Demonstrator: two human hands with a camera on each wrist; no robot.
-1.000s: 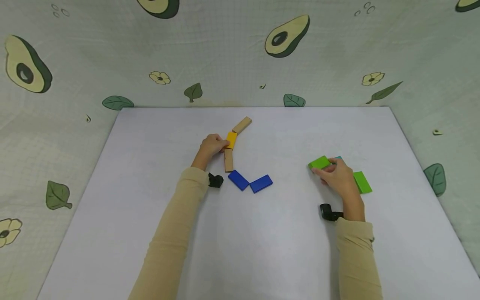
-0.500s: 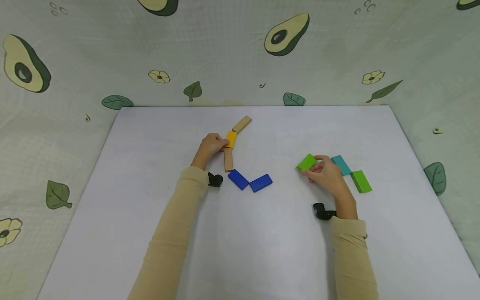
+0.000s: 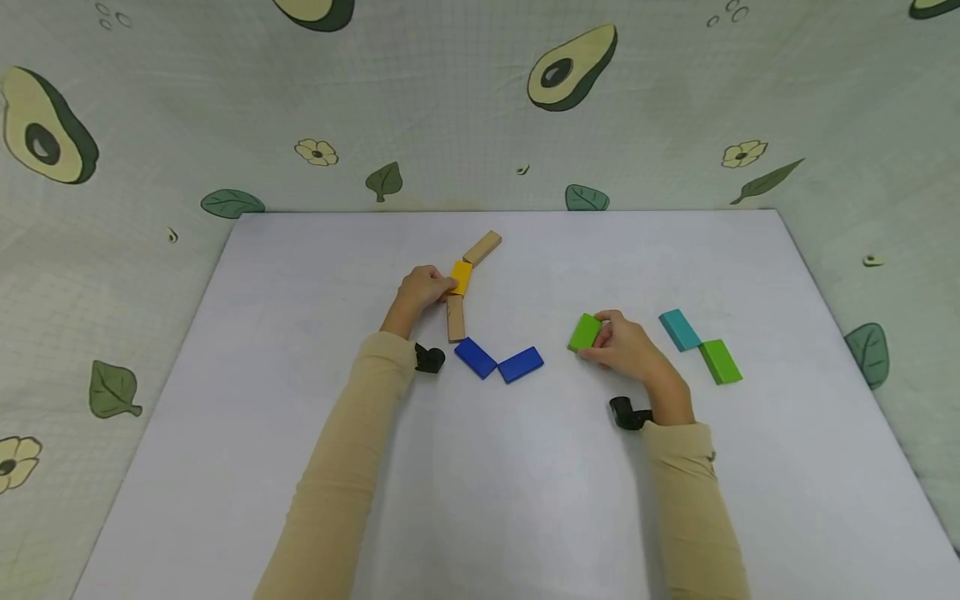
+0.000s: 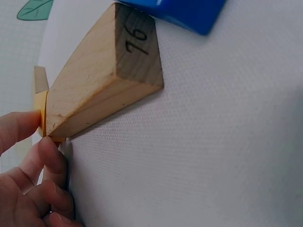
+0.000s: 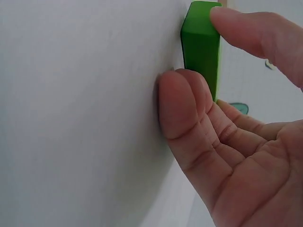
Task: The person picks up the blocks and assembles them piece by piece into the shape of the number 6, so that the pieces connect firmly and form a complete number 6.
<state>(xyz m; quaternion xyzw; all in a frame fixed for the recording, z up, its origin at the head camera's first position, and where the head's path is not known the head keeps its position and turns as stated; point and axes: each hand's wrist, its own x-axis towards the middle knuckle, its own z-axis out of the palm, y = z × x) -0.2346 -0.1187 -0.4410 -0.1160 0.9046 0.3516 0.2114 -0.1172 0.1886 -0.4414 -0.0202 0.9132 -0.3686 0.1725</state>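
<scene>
My left hand (image 3: 422,292) pinches the left edge of a yellow block (image 3: 461,275), which sits between two plain wooden blocks in a bent row. In the left wrist view, one fingertip meets the yellow block (image 4: 40,103) from above and another from below. The nearer wooden block (image 4: 94,80) has a number written on its end. My right hand (image 3: 626,346) holds a green block (image 3: 584,332) between thumb and fingers, right of the row. In the right wrist view the green block (image 5: 201,47) stands close over the table, its far side hidden by the fingers.
Two blue blocks, one on the left (image 3: 476,357) and one on the right (image 3: 521,365), continue the row at its near end. A far wooden block (image 3: 482,248) ends it. A teal block (image 3: 679,330) and another green block (image 3: 721,362) lie at the right of the white table (image 3: 480,500).
My right hand has carried the green block leftward, away from the teal and other green blocks, and turned it more upright in view. My left hand has stayed at the yellow block.
</scene>
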